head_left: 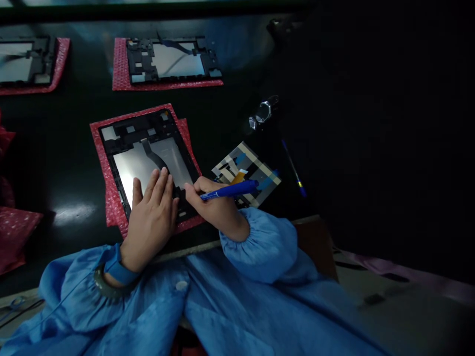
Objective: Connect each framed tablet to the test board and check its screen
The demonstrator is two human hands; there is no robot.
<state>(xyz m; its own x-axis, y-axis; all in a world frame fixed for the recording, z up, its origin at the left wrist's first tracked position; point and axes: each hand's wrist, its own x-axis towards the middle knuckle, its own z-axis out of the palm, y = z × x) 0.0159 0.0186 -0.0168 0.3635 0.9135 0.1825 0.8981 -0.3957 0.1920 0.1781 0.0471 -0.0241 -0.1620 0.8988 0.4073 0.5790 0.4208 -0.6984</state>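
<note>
An opened tablet frame (146, 158) with a shiny metal plate and a dark ribbon cable lies on a red bubble-wrap mat (111, 198) in front of me. My left hand (150, 217) rests flat on its near edge, fingers stretched out together. My right hand (215, 205) is closed around a blue pen (232, 190), and its fingertips touch the frame's lower right corner.
A sheet of small striped parts and tape (247, 173) lies just right of the frame. A clear round object (261, 113) and a second blue pen (293, 170) lie further right. Two more tablet frames on red mats (170, 62) (25, 62) sit at the back.
</note>
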